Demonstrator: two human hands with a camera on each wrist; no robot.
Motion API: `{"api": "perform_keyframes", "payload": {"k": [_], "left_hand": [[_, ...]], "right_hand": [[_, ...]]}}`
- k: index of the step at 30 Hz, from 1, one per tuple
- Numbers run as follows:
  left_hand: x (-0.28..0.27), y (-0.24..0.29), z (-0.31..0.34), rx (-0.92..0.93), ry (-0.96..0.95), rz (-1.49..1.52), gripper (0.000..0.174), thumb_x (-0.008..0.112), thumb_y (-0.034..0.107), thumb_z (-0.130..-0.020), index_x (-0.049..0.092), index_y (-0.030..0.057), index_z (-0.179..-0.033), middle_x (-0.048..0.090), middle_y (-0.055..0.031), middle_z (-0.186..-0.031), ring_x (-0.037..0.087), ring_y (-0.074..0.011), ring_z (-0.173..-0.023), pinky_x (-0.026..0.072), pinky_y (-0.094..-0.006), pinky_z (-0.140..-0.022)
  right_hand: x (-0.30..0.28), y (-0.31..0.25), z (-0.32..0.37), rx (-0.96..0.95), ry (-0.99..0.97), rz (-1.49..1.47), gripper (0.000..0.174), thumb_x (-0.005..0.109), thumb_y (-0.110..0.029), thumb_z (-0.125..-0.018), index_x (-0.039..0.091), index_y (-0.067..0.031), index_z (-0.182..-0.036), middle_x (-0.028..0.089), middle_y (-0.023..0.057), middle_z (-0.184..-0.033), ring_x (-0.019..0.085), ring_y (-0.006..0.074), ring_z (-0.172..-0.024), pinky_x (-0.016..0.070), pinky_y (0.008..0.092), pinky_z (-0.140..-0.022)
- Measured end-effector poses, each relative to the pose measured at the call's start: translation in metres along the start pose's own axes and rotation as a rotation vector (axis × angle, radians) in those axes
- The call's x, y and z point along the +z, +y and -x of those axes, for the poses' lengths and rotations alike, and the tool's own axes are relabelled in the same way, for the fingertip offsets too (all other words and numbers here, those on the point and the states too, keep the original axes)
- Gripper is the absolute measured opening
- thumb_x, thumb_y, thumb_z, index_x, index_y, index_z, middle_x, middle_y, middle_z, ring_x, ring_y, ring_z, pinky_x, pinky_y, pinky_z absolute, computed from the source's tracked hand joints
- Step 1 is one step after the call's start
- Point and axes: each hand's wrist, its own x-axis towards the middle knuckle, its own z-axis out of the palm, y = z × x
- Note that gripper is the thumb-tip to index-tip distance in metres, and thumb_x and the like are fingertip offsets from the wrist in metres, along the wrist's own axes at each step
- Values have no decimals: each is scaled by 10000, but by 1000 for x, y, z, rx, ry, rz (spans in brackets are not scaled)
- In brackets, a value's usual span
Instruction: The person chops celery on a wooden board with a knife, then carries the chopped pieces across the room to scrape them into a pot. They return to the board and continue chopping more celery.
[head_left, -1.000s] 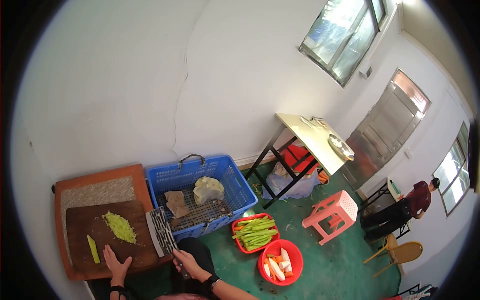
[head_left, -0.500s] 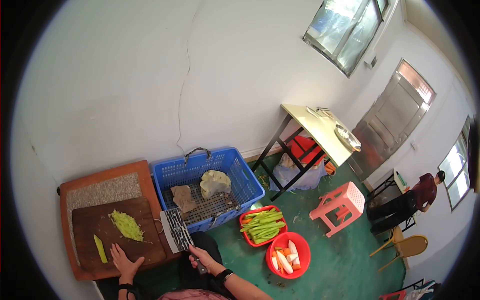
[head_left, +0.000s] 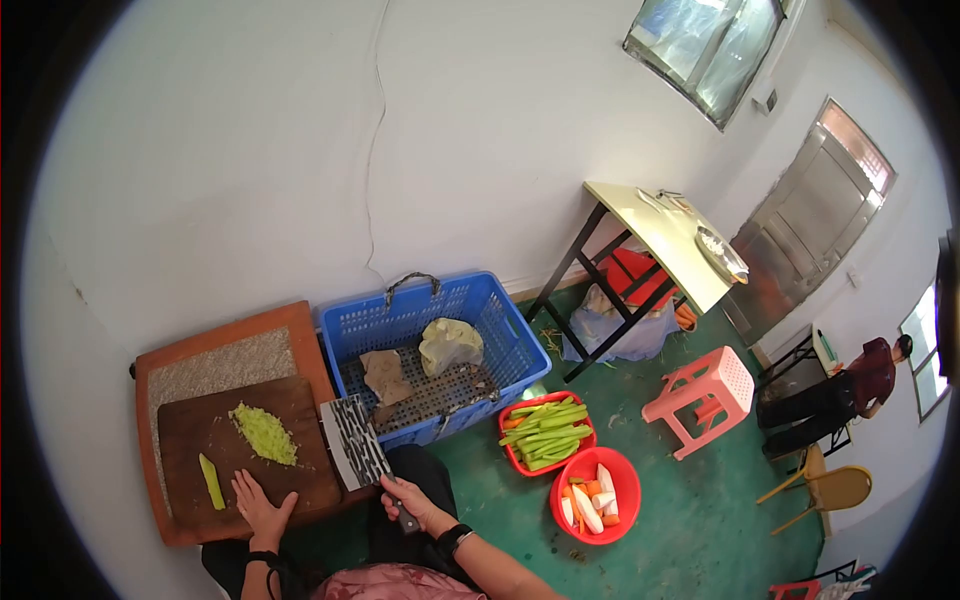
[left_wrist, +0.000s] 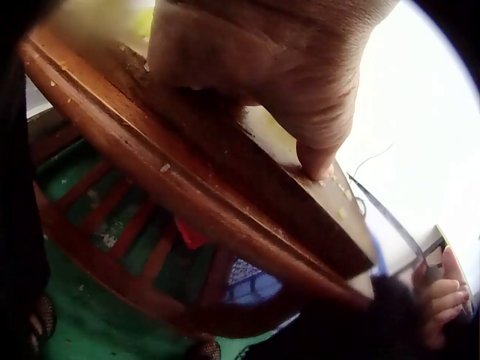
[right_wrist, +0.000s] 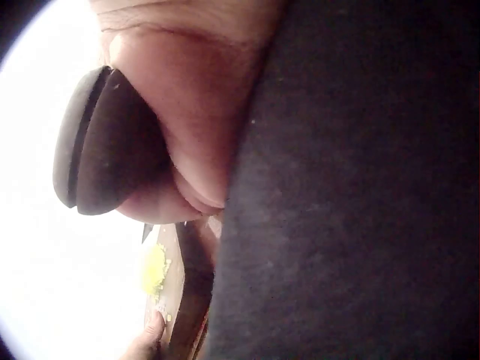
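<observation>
My left hand rests on the near edge of a dark wooden cutting board, fingers extended and thumb spread. Just left of its fingertips lies a green celery-like stick. Beyond them is a heap of finely chopped green bits. My right hand grips the dark handle of a cleaver, whose broad patterned blade is held off the board's right side, pointing away from me. In the right wrist view the fingers wrap round the cleaver's handle.
The board lies on a brown wooden table. Beside it stands a blue crate holding crumpled bags. On the green floor are a red basket of green stalks, a red bowl of cut carrots and white pieces, and a pink stool. A person stands far right.
The head view has swung, so the whole scene sits further right and the floor things higher. Both hands keep their places: left on the board, right round the cleaver beside it.
</observation>
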Motion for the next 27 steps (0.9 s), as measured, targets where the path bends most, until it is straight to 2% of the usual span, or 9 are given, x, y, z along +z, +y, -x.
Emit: {"api": "perform_keyframes", "payload": {"k": [7,9,11,17,20,23,27], "left_hand": [[1,27,0,30,45,-25,1145,663,608,-743,37,32,-1510,60,-259,-1552,29,-446,-1430,93,-594,-1102],[13,25,-8,65,138,-97,1101,642,603,-769,70,14,-1503,124,-297,-1525,103,-471,-1409,138,-582,-1096],[16,28,-12,92,174,-93,1085,634,599,-780,80,5,-1500,142,-308,-1515,122,-474,-1404,148,-571,-1099],[14,23,-39,199,146,3,945,571,514,-873,83,-1,-1497,151,-257,-1535,102,-464,-1412,131,-584,-1098],[1,32,-51,103,193,-48,852,522,456,-922,86,6,-1498,136,-222,-1551,68,-451,-1422,117,-609,-1090],[2,29,-50,101,241,68,805,494,429,-942,86,17,-1500,121,-213,-1555,43,-440,-1429,112,-626,-1082],[-2,22,-28,196,160,45,887,529,504,-904,85,20,-1501,105,-235,-1552,50,-440,-1427,123,-616,-1086]], "right_hand": [[-8,3,-2,-37,9,-16,266,593,-395,-936,494,-152,-980,509,-21,-654,452,66,-471,405,229,-441],[-12,6,-6,-20,8,-3,273,593,-397,-936,499,-148,-994,507,-18,-652,451,66,-470,406,229,-441],[-10,5,-2,-33,-4,-1,279,584,-402,-940,496,-144,-994,504,-13,-638,456,71,-467,410,237,-441],[-7,0,3,0,-2,-8,258,532,-394,-969,508,-149,-1046,484,-17,-641,434,78,-472,411,250,-476],[-8,-1,3,-9,-2,-19,255,528,-390,-971,511,-148,-1048,485,-14,-644,435,81,-472,415,252,-477],[-9,0,2,-20,-2,-20,267,527,-388,-972,516,-140,-1070,482,-12,-644,434,83,-474,418,253,-477],[-11,2,0,-27,16,-1,279,533,-382,-969,523,-132,-1092,480,-3,-648,429,89,-478,414,255,-473]]}}
